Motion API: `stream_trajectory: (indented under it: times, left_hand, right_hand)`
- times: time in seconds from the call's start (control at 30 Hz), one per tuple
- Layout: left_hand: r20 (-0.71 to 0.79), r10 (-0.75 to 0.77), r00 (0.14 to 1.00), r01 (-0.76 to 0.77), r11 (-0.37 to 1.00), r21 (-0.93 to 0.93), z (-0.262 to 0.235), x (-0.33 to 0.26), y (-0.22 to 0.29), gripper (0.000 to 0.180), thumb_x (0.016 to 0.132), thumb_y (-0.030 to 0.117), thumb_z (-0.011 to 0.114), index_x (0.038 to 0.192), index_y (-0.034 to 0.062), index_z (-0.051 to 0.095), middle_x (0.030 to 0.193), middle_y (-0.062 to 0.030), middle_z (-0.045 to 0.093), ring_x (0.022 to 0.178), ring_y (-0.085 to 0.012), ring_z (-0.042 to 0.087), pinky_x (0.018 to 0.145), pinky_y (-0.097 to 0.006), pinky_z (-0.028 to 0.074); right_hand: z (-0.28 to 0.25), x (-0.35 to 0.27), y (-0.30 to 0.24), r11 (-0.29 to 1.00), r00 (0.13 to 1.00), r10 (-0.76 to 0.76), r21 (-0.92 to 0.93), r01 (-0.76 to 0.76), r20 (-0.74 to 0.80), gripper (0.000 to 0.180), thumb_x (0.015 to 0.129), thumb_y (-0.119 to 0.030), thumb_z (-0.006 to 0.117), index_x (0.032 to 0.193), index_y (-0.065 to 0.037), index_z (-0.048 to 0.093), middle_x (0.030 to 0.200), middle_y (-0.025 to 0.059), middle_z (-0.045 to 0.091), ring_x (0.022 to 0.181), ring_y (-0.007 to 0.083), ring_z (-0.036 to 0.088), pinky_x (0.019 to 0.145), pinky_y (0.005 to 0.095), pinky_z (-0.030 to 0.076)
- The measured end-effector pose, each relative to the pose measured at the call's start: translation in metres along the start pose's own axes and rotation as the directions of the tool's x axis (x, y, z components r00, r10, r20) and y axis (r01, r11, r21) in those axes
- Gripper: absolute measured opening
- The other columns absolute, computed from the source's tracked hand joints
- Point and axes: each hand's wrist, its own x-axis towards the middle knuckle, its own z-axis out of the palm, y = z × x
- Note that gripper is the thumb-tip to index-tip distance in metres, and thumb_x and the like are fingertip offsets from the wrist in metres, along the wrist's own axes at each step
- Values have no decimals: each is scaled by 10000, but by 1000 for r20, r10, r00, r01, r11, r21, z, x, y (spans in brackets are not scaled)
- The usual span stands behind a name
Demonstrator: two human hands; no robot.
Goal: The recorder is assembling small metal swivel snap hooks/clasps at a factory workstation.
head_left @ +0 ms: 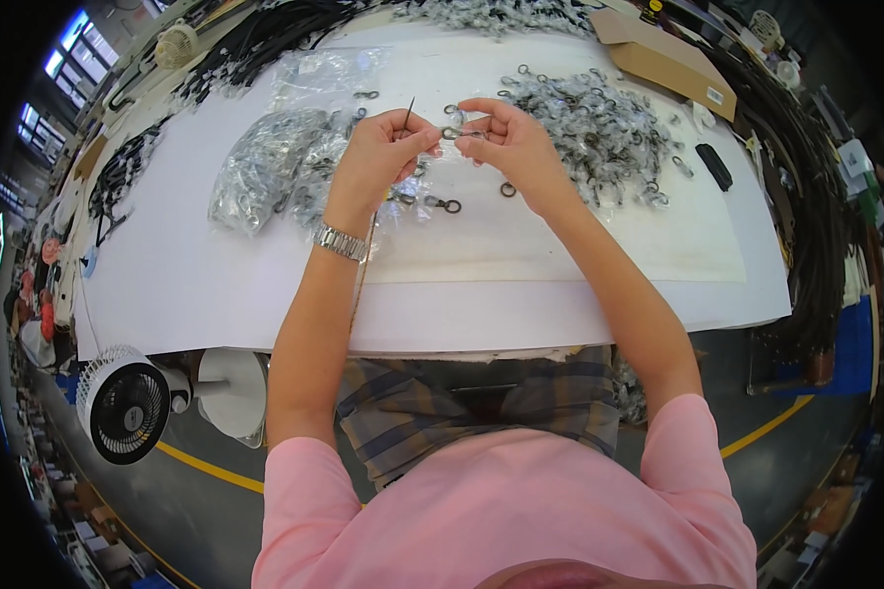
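Both my hands are raised over the white tabletop, their fingertips close together. My left hand [381, 155], with a metal watch on its wrist, pinches a thin dark pointed stick [410, 112] that juts up between its fingers. Between thumb and fingers my right hand [517, 149] grips a small metal clasp with a ring end [451, 133], pointing toward the left fingertips. Whether the left fingers touch the clasp I cannot tell. Beneath the hands lie a similar ring clasp [446, 205] and a single metal ring [507, 189].
A heap of plastic-wrapped metal clasps [599, 133] spreads to the right, beside a black oblong object [714, 167]. Clear plastic bags [255, 167] of parts lie left. An open cardboard box [668, 64] stands at the far right. A fan [128, 407] is below the table's left edge.
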Motion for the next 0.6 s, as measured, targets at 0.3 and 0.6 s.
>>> stream_trajectory:
  times: [0.3,0.6]
  left_hand:
    - [101,-87,991,107,973,-206,25,-9,5,182,975,178,704,1014,3,673,900,-88,738,483,-5,378,443,-180,287]
    - [131,-132,983,159,961,-226,31,-7,-8,198,1007,184,675,1079,-1,676,859,-77,718,479,-8,391,436,-172,281]
  right_hand:
    - [-20,5,23,818,980,196,557,-142,-37,232,904,-129,779,1088,-5,712,934,16,692,842,104,645,812,264,540]
    - [-17,2,11,928,991,100,369,-59,-92,194,921,-171,759,1003,5,765,903,34,727,763,101,639,707,262,532]
